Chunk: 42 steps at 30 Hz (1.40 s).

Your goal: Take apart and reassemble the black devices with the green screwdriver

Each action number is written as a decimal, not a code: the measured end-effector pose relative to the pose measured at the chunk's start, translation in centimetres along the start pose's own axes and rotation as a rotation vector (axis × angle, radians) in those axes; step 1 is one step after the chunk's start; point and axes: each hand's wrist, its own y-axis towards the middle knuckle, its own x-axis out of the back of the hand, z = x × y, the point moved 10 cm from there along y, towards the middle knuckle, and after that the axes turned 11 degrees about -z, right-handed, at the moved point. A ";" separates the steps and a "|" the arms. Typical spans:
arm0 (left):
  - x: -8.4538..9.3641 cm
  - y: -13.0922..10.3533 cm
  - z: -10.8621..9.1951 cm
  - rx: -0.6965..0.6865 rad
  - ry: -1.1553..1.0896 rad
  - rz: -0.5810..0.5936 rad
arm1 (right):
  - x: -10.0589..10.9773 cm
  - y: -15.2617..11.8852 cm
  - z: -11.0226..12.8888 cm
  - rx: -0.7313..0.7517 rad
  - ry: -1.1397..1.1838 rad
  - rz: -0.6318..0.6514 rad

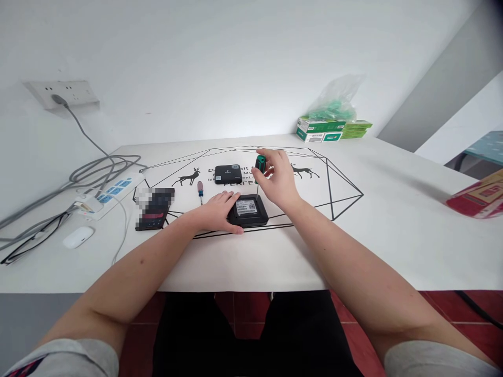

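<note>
A green-handled screwdriver (pixel 260 163) stands nearly upright in my right hand (pixel 280 178), its fingers closed around the handle. The shaft points down to the upper right part of a black square box-like device (pixel 248 210), which lies with a white label facing up. My left hand (pixel 220 210) rests on the left edge of that device, thumb along the near side and fingers stretched out. Behind it lies a second black square device (pixel 228 174) with small stickers. A smaller screwdriver with a red and blue handle (pixel 200 189) lies left of it.
On the left are a partly blurred phone (pixel 156 208), a white power strip (pixel 113 195) with grey cables, glasses (pixel 35 238) and a white mouse (pixel 78 237). Green boxes (pixel 321 129) with a plastic bag (pixel 337 99) stand by the wall; a red package (pixel 477 196) sits far right.
</note>
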 end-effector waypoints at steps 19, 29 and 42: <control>0.3 0.4 0.6 -0.018 -0.108 -0.086 | 1.7 0.3 -0.7 -0.075 0.100 -0.164; 4.6 1.1 1.2 -0.101 -0.375 -0.570 | 0.3 -0.8 -1.7 -0.219 0.256 -0.127; 4.9 1.4 4.1 0.223 0.064 -0.494 | 0.3 -0.9 -1.2 -0.183 0.222 -0.120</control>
